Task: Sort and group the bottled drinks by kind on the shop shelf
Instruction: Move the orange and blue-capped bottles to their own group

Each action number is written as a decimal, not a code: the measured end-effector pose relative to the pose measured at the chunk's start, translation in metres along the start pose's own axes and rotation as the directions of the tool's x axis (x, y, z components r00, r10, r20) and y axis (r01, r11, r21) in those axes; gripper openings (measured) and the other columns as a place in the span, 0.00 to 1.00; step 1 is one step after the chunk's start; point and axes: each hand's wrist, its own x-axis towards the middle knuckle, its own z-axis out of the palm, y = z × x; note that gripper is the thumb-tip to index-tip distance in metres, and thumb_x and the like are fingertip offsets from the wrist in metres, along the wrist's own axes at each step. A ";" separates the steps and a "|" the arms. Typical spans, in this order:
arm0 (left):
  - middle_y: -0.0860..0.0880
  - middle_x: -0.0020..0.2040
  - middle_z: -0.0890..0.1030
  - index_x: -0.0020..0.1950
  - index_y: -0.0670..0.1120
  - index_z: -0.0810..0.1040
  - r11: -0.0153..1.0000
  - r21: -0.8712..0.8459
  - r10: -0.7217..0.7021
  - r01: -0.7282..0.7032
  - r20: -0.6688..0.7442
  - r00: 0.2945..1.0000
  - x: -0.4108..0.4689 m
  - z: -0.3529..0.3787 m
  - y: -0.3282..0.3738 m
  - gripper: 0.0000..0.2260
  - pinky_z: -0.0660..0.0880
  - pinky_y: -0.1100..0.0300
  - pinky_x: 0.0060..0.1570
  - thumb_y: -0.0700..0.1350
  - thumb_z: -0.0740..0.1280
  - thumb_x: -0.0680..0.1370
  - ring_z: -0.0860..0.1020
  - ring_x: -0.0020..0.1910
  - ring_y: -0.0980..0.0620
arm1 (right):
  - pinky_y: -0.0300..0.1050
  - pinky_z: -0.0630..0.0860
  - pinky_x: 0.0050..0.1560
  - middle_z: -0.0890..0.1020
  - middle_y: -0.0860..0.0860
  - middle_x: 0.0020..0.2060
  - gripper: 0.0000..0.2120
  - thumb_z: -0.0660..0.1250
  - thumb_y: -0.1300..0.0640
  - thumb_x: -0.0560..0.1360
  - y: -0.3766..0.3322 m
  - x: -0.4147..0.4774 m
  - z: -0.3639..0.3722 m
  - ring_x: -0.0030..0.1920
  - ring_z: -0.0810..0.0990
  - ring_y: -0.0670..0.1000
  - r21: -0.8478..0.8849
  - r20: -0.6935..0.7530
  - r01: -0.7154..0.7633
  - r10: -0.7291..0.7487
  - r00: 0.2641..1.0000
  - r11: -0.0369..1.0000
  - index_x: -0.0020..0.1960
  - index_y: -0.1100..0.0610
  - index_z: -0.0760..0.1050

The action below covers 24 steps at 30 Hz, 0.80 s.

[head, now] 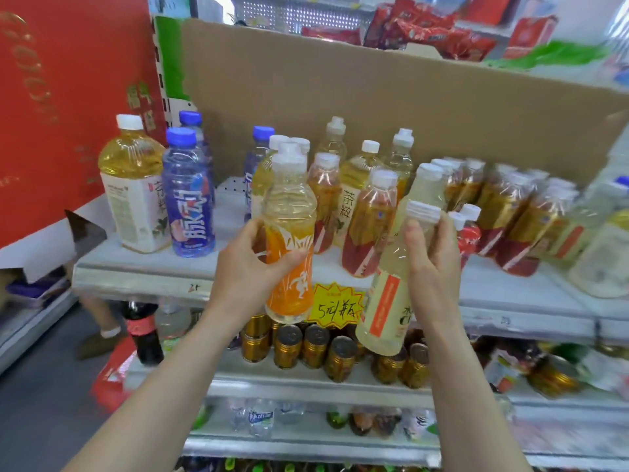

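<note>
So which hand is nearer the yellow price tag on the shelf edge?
Right. The right hand holds the pale bottle that sits just right of the yellow price tag. The left hand grips the orange bottle higher up, to the tag's left.

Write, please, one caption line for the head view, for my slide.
Left hand holds an orange-label bottle, right hand a pale drink bottle, before the shop shelf.
</note>
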 end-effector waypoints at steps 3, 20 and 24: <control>0.60 0.55 0.81 0.64 0.55 0.77 1.000 0.000 0.021 -0.021 -0.046 0.999 0.006 0.027 0.009 0.27 0.75 0.64 0.52 0.61 0.75 0.67 0.78 0.55 0.64 | 0.52 0.80 0.57 0.81 0.40 0.54 0.12 0.63 0.48 0.84 0.007 0.011 -0.019 0.54 0.81 0.42 0.012 -0.019 0.008 -0.008 1.000 1.000 0.65 0.49 0.73; 0.47 0.70 0.72 0.72 0.47 0.70 0.965 0.261 0.068 0.018 -0.316 0.946 0.062 0.137 0.009 0.28 0.66 0.56 0.69 0.51 0.74 0.75 0.68 0.71 0.49 | 0.33 0.77 0.50 0.81 0.36 0.53 0.11 0.62 0.52 0.85 0.047 0.077 -0.072 0.54 0.82 0.41 0.133 0.140 0.087 -0.106 0.984 0.987 0.67 0.48 0.73; 0.47 0.70 0.72 0.75 0.47 0.68 0.952 0.302 0.044 0.055 -0.312 0.949 0.070 0.150 0.008 0.29 0.66 0.59 0.64 0.52 0.73 0.76 0.69 0.69 0.49 | 0.30 0.75 0.49 0.81 0.33 0.53 0.12 0.63 0.52 0.85 0.051 0.081 -0.072 0.53 0.81 0.38 0.150 0.174 0.116 -0.142 0.974 0.982 0.67 0.49 0.73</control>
